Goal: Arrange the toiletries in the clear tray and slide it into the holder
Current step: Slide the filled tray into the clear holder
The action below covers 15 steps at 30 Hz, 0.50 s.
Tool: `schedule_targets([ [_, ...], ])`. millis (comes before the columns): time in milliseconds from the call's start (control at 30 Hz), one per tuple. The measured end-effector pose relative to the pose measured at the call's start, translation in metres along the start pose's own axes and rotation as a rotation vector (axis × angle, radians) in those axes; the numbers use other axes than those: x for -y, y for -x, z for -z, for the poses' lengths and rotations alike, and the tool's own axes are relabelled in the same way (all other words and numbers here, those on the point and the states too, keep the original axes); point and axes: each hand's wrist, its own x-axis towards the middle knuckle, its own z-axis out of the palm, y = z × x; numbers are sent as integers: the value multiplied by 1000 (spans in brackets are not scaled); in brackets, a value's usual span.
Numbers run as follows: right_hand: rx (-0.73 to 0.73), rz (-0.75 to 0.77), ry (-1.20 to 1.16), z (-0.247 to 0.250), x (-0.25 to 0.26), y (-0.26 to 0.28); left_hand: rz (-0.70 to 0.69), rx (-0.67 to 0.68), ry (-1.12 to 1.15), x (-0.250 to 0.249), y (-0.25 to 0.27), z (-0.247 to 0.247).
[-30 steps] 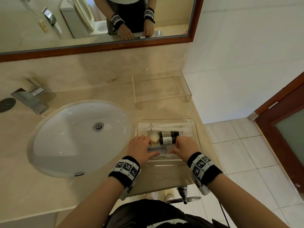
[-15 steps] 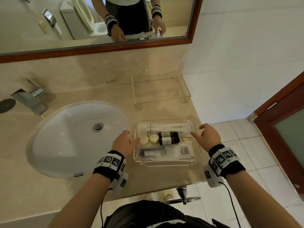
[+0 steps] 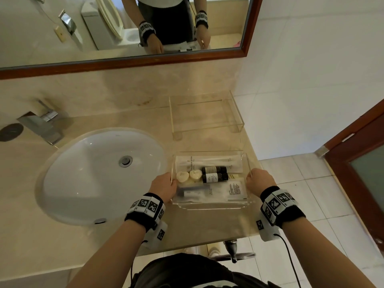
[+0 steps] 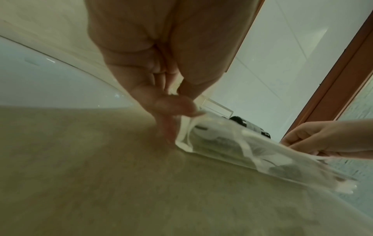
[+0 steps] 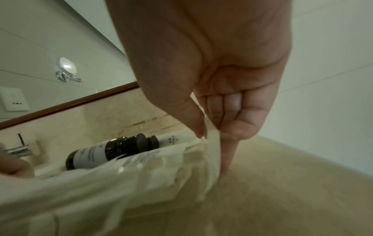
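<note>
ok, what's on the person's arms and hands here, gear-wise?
Both forearms are bare, no sleeves or gloves. Each wrist has a black band ringed with white square-tag markers, plus a white tagged camera block underneath. A thin black cable runs from the right wrist's block; one also trails from the left.

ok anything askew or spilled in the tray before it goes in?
Nothing stands out. Bottles, soaps and sachets lie inside the clear tray, left hand and right hand gripping its side walls; holder empty behind.
</note>
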Motion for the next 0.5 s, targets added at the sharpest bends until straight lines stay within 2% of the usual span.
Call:
schedule_targets([
  [267,-72,37,-42,20,13,-31,-21,-118,8,-12,-20,14],
  [500,-62,44,-49,38,25,-67,7,-128,41,-23,-46,23],
])
